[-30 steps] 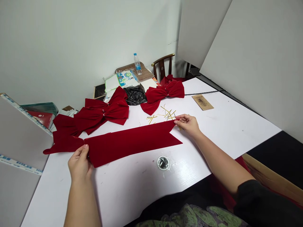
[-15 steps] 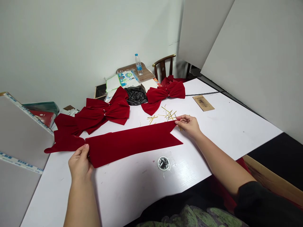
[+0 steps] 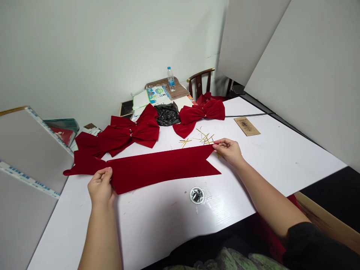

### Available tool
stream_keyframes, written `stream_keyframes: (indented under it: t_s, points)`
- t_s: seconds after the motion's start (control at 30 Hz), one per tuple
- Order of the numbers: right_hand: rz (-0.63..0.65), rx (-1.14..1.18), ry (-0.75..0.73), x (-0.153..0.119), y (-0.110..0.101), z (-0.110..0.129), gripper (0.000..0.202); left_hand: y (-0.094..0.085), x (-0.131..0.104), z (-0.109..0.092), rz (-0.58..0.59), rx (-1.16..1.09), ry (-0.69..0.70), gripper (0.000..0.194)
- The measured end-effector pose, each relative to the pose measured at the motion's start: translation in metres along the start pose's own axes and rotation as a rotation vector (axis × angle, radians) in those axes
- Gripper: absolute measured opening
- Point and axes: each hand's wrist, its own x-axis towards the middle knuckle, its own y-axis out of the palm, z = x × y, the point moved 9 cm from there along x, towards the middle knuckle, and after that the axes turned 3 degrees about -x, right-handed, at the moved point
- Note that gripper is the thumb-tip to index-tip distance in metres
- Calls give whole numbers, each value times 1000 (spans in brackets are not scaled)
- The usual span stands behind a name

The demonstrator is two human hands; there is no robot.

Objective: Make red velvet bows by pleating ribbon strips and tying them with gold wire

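Observation:
A long red velvet strip (image 3: 163, 167) is stretched flat between my two hands above the white table (image 3: 157, 221). My left hand (image 3: 102, 184) pinches its left end, thumb on top. At the right, my right hand (image 3: 228, 150) pinches the upper tip of the V-notched end; the lower tip hangs free. Behind the strip lie gold twist ties (image 3: 206, 138), close to my right fingers. Red bows (image 3: 131, 133) are heaped at the back left, and another red bow (image 3: 204, 111) lies at the back right.
A black plastic bag (image 3: 167, 114) sits between the bows. Farther back stand a water bottle (image 3: 171, 79) and a chair (image 3: 199, 82). A brown card (image 3: 246, 126) lies right. A round grommet (image 3: 197, 195) is near the front. White boards (image 3: 30, 150) stand left.
The view has shifted slightly, so most things appear a little farther right. Both hands keep hold of the strip, which stays stretched.

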Motion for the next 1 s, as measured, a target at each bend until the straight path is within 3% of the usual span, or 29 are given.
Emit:
stream_keyframes:
  t_s: [0.13, 0.2, 0.23, 0.3, 0.4, 0.47, 0.53, 0.63, 0.7, 0.83, 1.0]
  points:
    - [-8, -66, -26, -3, -12, 9, 63, 8, -11, -32, 11, 35, 217, 26]
    - [-26, -182, -115, -10, -12, 32, 59, 27, -29, -60, 108, 145, 344, 21]
    - [-34, -290, -228, -18, -7, 52, 58, 43, -43, -76, 195, 226, 429, 19]
    - [-14, -447, -533, -45, 18, 104, 57, 78, -76, -106, 364, 358, 575, 14]
    - [208, -430, -805, -92, 77, 165, 43, 128, -131, -139, 635, 473, 771, 12]
    - [293, -440, -1002, -121, 111, 197, 47, 152, -166, -152, 785, 502, 934, 11]
    - [302, -492, -1186, -141, 132, 217, 37, 165, -193, -161, 866, 505, 1097, 11]
    - [291, -574, -1321, -149, 142, 226, 17, 172, -216, -168, 903, 492, 1255, 11]
    - [287, -618, -1364, -149, 141, 228, 15, 173, -224, -172, 902, 495, 1300, 11]
    - [288, -646, -1428, -156, 130, 244, 14, 168, -234, -184, 849, 529, 1414, 10]
    - [257, -603, -1438, -163, 107, 276, 12, 153, -247, -201, 749, 666, 1691, 15]
